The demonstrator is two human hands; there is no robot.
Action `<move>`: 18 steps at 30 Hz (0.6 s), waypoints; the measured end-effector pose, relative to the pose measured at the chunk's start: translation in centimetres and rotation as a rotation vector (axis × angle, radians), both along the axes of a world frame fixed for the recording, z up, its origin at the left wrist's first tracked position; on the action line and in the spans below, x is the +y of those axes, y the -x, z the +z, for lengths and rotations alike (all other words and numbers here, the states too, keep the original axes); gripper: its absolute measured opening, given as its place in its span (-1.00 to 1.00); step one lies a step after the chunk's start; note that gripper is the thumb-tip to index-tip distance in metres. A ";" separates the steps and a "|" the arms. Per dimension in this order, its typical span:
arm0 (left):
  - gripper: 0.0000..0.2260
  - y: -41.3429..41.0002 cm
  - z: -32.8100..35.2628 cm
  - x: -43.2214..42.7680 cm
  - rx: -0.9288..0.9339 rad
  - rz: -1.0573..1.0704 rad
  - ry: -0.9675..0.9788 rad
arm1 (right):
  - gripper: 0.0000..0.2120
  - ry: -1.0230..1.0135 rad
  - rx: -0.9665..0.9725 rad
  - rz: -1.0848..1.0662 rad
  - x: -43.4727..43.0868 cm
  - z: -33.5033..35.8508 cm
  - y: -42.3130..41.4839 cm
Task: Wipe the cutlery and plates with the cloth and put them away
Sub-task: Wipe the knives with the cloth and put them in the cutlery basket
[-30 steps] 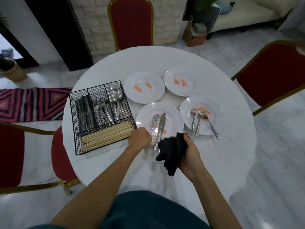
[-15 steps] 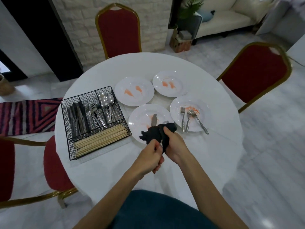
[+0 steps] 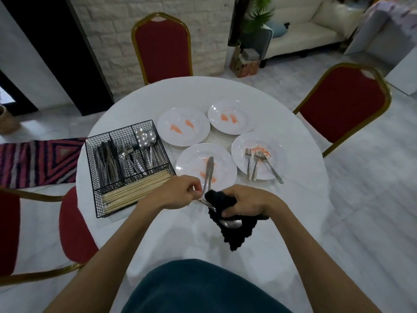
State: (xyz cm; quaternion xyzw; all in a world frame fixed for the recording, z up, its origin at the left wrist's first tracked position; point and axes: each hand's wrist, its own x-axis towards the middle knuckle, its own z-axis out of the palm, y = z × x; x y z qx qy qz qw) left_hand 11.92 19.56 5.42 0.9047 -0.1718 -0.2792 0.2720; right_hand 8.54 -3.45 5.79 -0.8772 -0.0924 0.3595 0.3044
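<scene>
Left hand point(image 3: 178, 193): fingers curled, pinching the handle end of the spoon point(image 3: 232, 223).
Right hand point(image 3: 246, 202): closed round the cloth point(image 3: 237, 237), which wraps the spoon's mid-shaft. The bowl shows just below the fingers and a loose corner of cloth hangs under it.
Spoon: held above the near table point(image 3: 293, 199) edge, spanning both hands. Judged light, stiff and smooth, so likely slippery. Best held at the handle tip while the cloth runs along it.
Cloth: black and soft. It folds to shape and needs a full-hand hold.
Knife point(image 3: 209, 170): lies on the near plate point(image 3: 191, 159), just beyond the hands, apart from both.
Forks point(image 3: 255, 163): three, on the right plate point(image 3: 277, 150).
Far plates point(image 3: 196, 123): two, smeared orange and not yet wiped.
Basket point(image 3: 90, 159): wire, to the left, sorted compartments. Probable destination.
</scene>
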 end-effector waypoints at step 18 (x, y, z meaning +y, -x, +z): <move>-0.76 4.4 -1.4 -4.2 -0.026 0.213 0.142 | -0.81 -0.876 -0.009 -1.323 3.5 -3.1 0.2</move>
